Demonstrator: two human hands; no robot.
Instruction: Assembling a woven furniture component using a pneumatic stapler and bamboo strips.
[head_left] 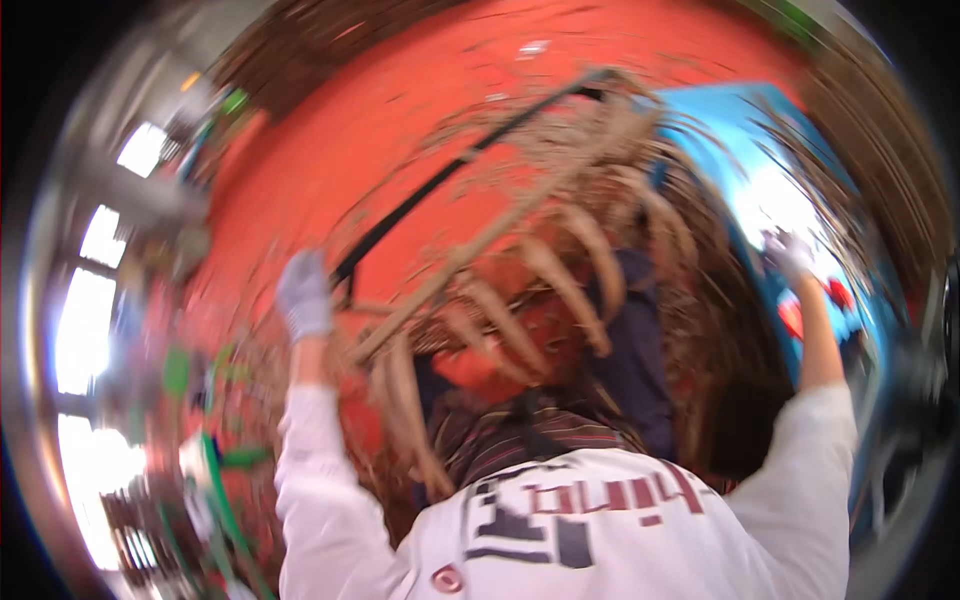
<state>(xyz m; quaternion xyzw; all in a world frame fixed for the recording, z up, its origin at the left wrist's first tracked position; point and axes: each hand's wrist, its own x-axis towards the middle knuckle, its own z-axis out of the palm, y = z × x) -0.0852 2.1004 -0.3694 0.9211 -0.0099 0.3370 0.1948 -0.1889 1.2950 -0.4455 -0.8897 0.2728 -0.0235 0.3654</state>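
My left hand (303,295), in a pale glove, looks closed beside the near-left corner of a long frame. What it holds, if anything, is hidden. The frame has a black bar (430,190) on its far side and a wooden bar (500,228) on its near side. Pale curved strips (565,278) hang in a row from the wooden bar toward my legs. Far to the right, my gloved right hand (790,255) is over a shiny blue surface (690,108), near long thin brown strands (850,215). Motion blur and glare smear its fingers.
Scattered brown strands lie on the red floor (330,130). Brown bundles (285,55) stand at the far edge, with more stacked stalks (880,120) at right. Something red (790,315) lies on the blue surface below my right hand. Blurred green items (215,480) are at left.
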